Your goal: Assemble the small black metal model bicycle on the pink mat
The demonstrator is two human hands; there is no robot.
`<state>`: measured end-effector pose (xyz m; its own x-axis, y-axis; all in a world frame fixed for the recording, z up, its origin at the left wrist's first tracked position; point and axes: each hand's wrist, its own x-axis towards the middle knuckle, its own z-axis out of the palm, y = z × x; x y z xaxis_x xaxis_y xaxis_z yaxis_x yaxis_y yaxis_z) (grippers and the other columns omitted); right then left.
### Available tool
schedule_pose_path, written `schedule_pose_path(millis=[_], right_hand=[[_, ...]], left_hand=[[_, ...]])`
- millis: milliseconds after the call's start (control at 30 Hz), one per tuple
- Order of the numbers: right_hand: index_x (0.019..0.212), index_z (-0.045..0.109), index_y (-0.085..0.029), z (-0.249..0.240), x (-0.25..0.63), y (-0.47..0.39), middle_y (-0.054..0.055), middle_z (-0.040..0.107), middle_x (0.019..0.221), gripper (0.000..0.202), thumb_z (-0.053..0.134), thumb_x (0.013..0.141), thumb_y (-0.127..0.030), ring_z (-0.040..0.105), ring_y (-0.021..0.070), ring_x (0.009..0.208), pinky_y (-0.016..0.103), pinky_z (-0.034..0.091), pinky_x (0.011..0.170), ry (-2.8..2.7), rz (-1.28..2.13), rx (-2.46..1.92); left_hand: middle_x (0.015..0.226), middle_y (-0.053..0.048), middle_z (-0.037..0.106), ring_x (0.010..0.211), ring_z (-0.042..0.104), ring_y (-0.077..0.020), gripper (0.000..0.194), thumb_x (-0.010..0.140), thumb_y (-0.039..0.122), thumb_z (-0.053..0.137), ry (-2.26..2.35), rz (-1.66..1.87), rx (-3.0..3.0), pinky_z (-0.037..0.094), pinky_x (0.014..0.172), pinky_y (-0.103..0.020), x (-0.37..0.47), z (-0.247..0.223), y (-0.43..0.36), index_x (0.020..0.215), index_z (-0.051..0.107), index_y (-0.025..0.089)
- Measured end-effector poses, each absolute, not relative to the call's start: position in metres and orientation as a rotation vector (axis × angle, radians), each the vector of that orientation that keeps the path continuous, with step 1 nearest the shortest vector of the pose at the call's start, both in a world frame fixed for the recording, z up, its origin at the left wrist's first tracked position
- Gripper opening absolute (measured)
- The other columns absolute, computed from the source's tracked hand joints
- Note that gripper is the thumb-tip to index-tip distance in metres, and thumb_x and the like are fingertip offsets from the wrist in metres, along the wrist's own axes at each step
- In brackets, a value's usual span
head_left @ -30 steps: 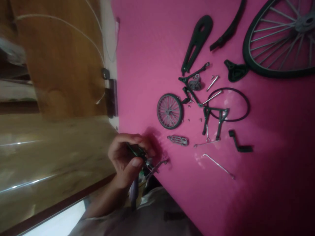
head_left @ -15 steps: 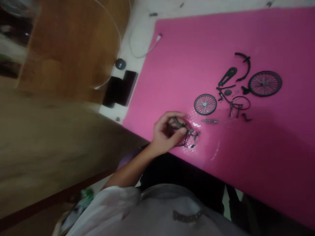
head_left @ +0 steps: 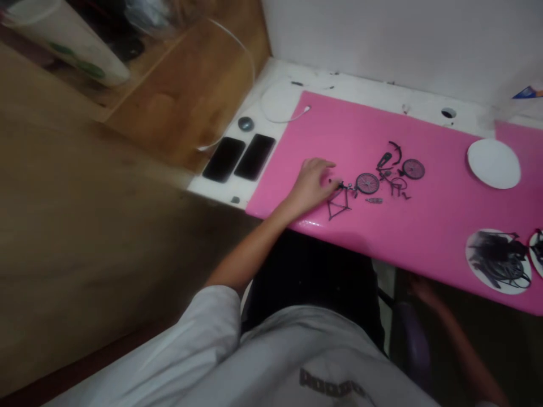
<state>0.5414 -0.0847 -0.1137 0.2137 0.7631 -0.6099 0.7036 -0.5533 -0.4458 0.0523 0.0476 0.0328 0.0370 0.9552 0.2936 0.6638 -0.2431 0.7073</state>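
My left hand (head_left: 314, 182) rests at the near left of the pink mat (head_left: 428, 232), its fingers apart. Its thumb is by the top of a thin dark toy bicycle frame (head_left: 338, 210); whether they touch I cannot tell. Right of that frame lie a spoked wheel (head_left: 367, 183), a small grey rack-like part (head_left: 374, 200) and several other dark bicycle parts. Farther right is a second wheel (head_left: 413, 169), near a curved mudguard (head_left: 396, 151). Below the table edge, by a chair, is my right hand (head_left: 419, 289), dim and blurred, its fingers unclear.
A white plate (head_left: 494, 164) lies on the mat's right side. Nearer the front edge, another plate (head_left: 474, 249) carries dark bicycle parts, with one more cut off beside it. Two phones (head_left: 224, 159), a round dark object (head_left: 245, 124) and a white cable (head_left: 284, 121) lie at the left.
The view has swung, bringing the plates and my right hand into sight. My left hand has opened beside the frame, which now lies by the nearest wheel.
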Motion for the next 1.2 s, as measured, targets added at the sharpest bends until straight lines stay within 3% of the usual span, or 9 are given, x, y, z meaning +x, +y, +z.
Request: schedule_pose_path(millis=[67, 233, 400, 567, 733, 833, 967, 1100, 1200], right_hand=[[0.088, 0.071, -0.025, -0.112, 0.548, -0.089, 0.005, 0.064, 0.06, 0.026, 0.054, 0.097, -0.041, 0.072, 0.0293, 0.059, 0.044, 0.067, 0.06, -1.368, 1.307, -2.431], [0.076, 0.072, -0.026, -0.101, 0.548, -0.092, 0.01, 0.072, 0.066, 0.022, 0.055, 0.077, -0.04, 0.072, 0.0294, 0.064, 0.041, 0.066, 0.065, -1.355, 1.305, -2.373], [0.075, 0.074, -0.025, -0.092, 0.531, -0.094, 0.013, 0.079, 0.074, 0.031, 0.054, 0.077, -0.048, 0.078, 0.0346, 0.082, 0.048, 0.068, 0.085, -1.532, 1.222, -2.339], [0.073, 0.07, -0.029, -0.092, 0.519, -0.101, 0.017, 0.084, 0.093, 0.022, 0.056, 0.075, -0.045, 0.08, 0.0404, 0.113, 0.052, 0.061, 0.111, -1.483, 1.089, -2.265], [0.078, 0.07, -0.027, -0.092, 0.516, -0.109, 0.019, 0.084, 0.108, 0.022, 0.057, 0.072, -0.044, 0.079, 0.0409, 0.121, 0.055, 0.055, 0.121, -1.39, 1.037, -2.275], [0.084, 0.072, -0.027, -0.089, 0.514, -0.115, 0.017, 0.084, 0.104, 0.027, 0.059, 0.073, -0.048, 0.08, 0.0395, 0.113, 0.053, 0.06, 0.114, -1.395, 1.008, -2.237], [0.096, 0.073, -0.027, -0.084, 0.509, -0.124, 0.016, 0.082, 0.093, 0.039, 0.057, 0.075, -0.055, 0.079, 0.0375, 0.089, 0.049, 0.066, 0.09, -1.419, 1.003, -2.171], [0.105, 0.075, -0.024, -0.075, 0.505, -0.129, 0.014, 0.081, 0.09, 0.045, 0.056, 0.08, -0.056, 0.08, 0.035, 0.091, 0.045, 0.065, 0.087, -1.51, 0.979, -2.101], [0.11, 0.073, -0.024, -0.062, 0.498, -0.129, 0.015, 0.082, 0.093, 0.047, 0.057, 0.082, -0.057, 0.081, 0.0345, 0.089, 0.044, 0.064, 0.084, -1.578, 0.959, -2.06]], left_hand=[[0.14, -0.016, 0.076, 0.135, 0.065, -0.0317, 0.031, 0.104, 0.032, 0.069, 1.84, 1.027, 1.929, 0.046, 0.127, -0.05, 0.018, 0.036, 0.052, 0.132, 0.074, 0.019], [0.151, -0.023, 0.069, 0.14, 0.059, -0.0421, 0.04, 0.104, 0.028, 0.057, 2.427, 0.779, 1.72, 0.048, 0.121, -0.058, -0.063, 0.034, 0.056, 0.135, 0.076, 0.012], [0.137, -0.027, 0.074, 0.135, 0.061, -0.0432, 0.042, 0.105, 0.029, 0.052, 2.54, 0.583, 1.654, 0.053, 0.111, -0.056, -0.072, 0.026, 0.061, 0.126, 0.081, 0.008], [0.132, -0.03, 0.074, 0.132, 0.062, -0.043, 0.044, 0.106, 0.021, 0.044, 2.543, 0.529, 1.627, 0.055, 0.107, -0.054, -0.06, 0.034, 0.061, 0.12, 0.081, 0.003], [0.132, -0.031, 0.074, 0.129, 0.063, -0.0441, 0.046, 0.107, 0.021, 0.041, 2.506, 0.515, 1.638, 0.056, 0.103, -0.056, -0.064, 0.041, 0.062, 0.122, 0.08, 0.003], [0.138, -0.033, 0.073, 0.131, 0.062, -0.0461, 0.047, 0.107, 0.027, 0.045, 2.46, 0.525, 1.685, 0.054, 0.107, -0.058, -0.065, 0.04, 0.055, 0.127, 0.078, 0.001], [0.148, -0.03, 0.07, 0.142, 0.056, -0.0482, 0.057, 0.109, 0.041, 0.045, 2.501, 0.638, 1.77, 0.042, 0.119, -0.064, -0.063, 0.032, 0.028, 0.149, 0.068, 0.008], [0.148, -0.032, 0.069, 0.144, 0.053, -0.0521, 0.059, 0.106, 0.043, 0.05, 2.533, 0.59, 1.764, 0.04, 0.118, -0.068, -0.061, 0.027, 0.015, 0.15, 0.066, 0.007], [0.152, -0.024, 0.07, 0.157, 0.047, -0.0464, 0.053, 0.103, 0.038, 0.058, 2.226, 0.687, 2.02, 0.03, 0.131, -0.065, -0.049, 0.027, 0.028, 0.149, 0.068, 0.013]])
